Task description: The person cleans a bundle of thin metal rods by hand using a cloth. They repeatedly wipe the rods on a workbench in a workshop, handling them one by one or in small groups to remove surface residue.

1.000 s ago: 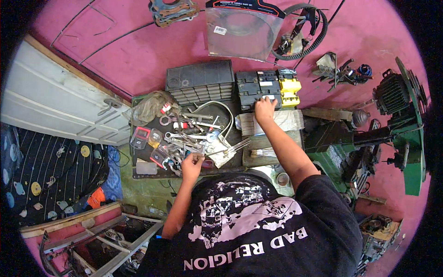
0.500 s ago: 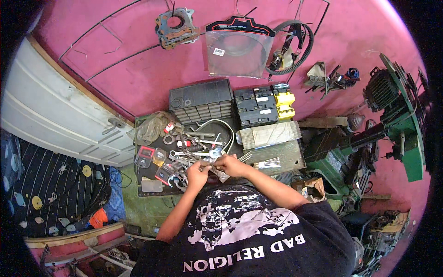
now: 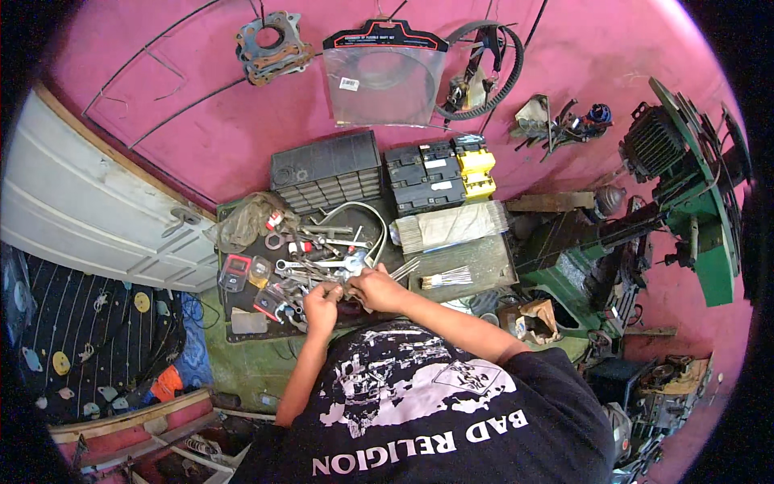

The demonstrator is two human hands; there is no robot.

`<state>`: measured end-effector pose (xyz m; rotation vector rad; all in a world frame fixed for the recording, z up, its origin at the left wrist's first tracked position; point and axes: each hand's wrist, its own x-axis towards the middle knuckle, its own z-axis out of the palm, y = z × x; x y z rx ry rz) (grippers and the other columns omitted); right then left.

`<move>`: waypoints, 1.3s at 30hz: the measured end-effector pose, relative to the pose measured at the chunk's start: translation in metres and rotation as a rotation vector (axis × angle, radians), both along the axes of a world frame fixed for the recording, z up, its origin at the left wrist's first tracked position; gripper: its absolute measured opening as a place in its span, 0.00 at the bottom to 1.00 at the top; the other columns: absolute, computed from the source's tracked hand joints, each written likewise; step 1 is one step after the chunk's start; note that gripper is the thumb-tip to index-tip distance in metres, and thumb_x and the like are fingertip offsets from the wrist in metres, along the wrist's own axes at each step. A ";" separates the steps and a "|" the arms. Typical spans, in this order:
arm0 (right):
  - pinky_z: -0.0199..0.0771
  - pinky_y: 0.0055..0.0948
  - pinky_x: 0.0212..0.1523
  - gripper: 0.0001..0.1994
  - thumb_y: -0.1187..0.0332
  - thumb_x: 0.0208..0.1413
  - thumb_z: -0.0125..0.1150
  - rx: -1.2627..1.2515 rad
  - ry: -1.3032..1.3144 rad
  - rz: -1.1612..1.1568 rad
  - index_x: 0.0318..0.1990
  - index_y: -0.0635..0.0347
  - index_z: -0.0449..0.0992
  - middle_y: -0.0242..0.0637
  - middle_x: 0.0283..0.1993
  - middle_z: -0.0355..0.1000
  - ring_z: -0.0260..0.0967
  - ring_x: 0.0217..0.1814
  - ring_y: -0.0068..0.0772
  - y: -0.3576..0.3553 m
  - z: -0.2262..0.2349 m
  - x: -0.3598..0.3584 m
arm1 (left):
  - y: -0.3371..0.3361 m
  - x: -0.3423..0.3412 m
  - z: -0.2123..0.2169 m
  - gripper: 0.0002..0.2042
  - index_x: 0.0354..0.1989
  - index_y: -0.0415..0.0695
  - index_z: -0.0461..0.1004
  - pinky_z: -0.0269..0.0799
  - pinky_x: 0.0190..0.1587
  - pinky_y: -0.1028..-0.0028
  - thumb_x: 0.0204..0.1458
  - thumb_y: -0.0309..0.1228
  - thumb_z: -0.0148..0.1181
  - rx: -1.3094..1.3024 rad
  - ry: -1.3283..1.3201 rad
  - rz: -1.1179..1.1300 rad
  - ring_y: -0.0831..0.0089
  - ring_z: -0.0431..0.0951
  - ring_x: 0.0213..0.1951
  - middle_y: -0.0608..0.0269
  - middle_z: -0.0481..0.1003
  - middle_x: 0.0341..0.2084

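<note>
My left hand (image 3: pixel 323 302) and my right hand (image 3: pixel 376 289) are close together over the front part of a cluttered bench (image 3: pixel 383 321). The left fingers are closed in a pinch, and what is between them is too small to name. My right hand is curled, its fingers closed round something; a brownish, crumpled scrap (image 3: pixel 360 301) shows below them. Right behind the hands lies a heap of spanners (image 3: pixel 310 264). A red-edged meter (image 3: pixel 235 273) and a clear case with a yellowish content (image 3: pixel 260 272) sit left of the heap.
A black drawer cabinet (image 3: pixel 326 165) and black-and-yellow battery boxes (image 3: pixel 439 176) stand at the back. Welding rods (image 3: pixel 446 277) and a rod packet (image 3: pixel 451 223) lie at right. A green drill press (image 3: pixel 709 242) stands further right, a white door (image 3: pixel 121 194) at left.
My view has shifted slightly, so the bench sits further left. The thin greyish thing between my fingertips is harder to see, and the hands have turned a little while staying close together.
</note>
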<state>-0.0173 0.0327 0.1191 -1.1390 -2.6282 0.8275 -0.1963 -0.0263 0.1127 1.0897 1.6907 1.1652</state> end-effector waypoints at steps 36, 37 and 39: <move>0.73 0.37 0.31 0.08 0.65 0.60 0.64 -0.431 0.413 -0.023 0.35 0.60 0.79 0.42 0.26 0.76 0.75 0.27 0.43 0.002 -0.022 0.098 | -0.014 0.077 -0.024 0.03 0.30 0.41 0.77 0.67 0.36 0.77 0.53 0.21 0.64 0.091 -0.484 0.309 0.79 0.73 0.28 0.68 0.77 0.26; 0.72 0.41 0.39 0.10 0.60 0.61 0.61 -0.367 0.287 0.017 0.38 0.57 0.80 0.41 0.29 0.77 0.76 0.34 0.45 0.003 -0.018 0.099 | -0.017 0.063 -0.030 0.02 0.31 0.41 0.77 0.67 0.36 0.77 0.53 0.21 0.64 0.120 -0.450 0.356 0.79 0.73 0.29 0.67 0.77 0.27; 0.68 0.45 0.44 0.10 0.59 0.61 0.60 -0.196 0.242 0.092 0.38 0.56 0.80 0.41 0.31 0.77 0.75 0.39 0.45 0.000 -0.022 0.098 | -0.020 0.040 -0.027 0.02 0.33 0.40 0.78 0.68 0.34 0.76 0.53 0.22 0.65 0.147 -0.417 0.490 0.78 0.72 0.29 0.66 0.77 0.27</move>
